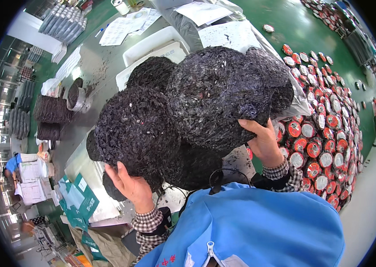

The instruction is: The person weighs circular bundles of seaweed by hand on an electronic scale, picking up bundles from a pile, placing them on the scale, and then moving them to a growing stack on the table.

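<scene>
Several round, dark, rough discs that look like dried seaweed cakes are heaped before me at the table. My right hand (263,141) grips the near right edge of the large upper seaweed cake (219,95), thumb on top and the other fingers hidden beneath. With its fingertips at the lower edge of the left seaweed cake (136,127), my left hand (132,187) holds that one. Below and between these two, a darker seaweed cake (192,167) shows. Further cakes stick out behind, one at the back (152,73) and one at the far right (282,95).
White plastic trays (156,46) and paper sheets (128,26) lie beyond the heap. Stacked dark cakes (52,110) stand left beside a clear ring (79,99). A green printed bag (79,200) is at the near left. Many red-and-white labelled packs (317,147) are piled on the right.
</scene>
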Available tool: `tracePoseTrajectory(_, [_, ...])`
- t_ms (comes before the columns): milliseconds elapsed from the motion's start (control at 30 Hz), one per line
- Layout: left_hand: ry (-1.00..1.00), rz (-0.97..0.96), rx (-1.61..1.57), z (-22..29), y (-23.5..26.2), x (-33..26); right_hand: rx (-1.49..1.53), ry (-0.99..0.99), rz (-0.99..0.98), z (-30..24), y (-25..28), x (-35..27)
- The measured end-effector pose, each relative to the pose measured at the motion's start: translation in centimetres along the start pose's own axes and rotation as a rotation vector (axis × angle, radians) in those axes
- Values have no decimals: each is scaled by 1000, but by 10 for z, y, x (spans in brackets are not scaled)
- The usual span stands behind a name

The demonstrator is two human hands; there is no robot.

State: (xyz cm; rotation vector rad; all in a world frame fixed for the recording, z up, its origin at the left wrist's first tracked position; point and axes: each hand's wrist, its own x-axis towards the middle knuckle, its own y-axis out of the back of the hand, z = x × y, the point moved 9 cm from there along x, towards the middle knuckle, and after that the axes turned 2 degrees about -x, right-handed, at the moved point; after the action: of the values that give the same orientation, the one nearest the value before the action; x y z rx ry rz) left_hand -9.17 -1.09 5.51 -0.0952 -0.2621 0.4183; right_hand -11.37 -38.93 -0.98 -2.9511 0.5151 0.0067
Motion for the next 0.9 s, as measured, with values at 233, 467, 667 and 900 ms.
tracePoseTrajectory(233, [488, -241, -660, -26, -66, -18, -1110, 1050, -419, -87, -134, -52])
tracePoseTrajectory(467, [436, -178, -426, -45, -49, 10, 51, 188, -339, -38, -71, 23])
tracePoseTrajectory(667, [193, -405, 53, -58, -84, 25, 240, -97, -142, 16, -76, 40])
tracePoseTrajectory(900, [65, -563, 457, -149, -100, 222, -245, 269, -1, 22, -113, 113])
